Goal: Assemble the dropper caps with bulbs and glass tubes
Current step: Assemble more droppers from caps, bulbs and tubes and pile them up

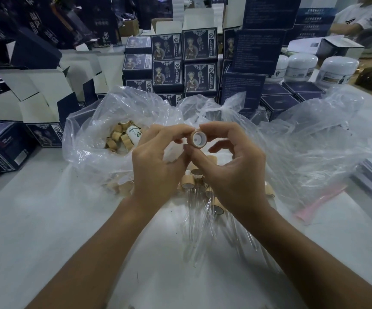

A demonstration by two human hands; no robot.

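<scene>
A packing workroom for cosmetics. Stacked dark printed cartons (pixel 183 61) fill the frame's upper middle, with unfolded box blanks (pixel 40 94) at left. White cream jars (pixel 338 70) stand upper right.

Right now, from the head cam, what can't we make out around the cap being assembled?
- Bulb: not visible in the cap; only its white inner face shows, and the fingers of both hands cover its far side.
- Left hand grip: the palm side is turned away, so anything held inside it is hidden.
- Glass tubes: transparent and overlapping on the table, so no count.
- Loose caps in the bag: plastic folds hide part of the pile.
</scene>
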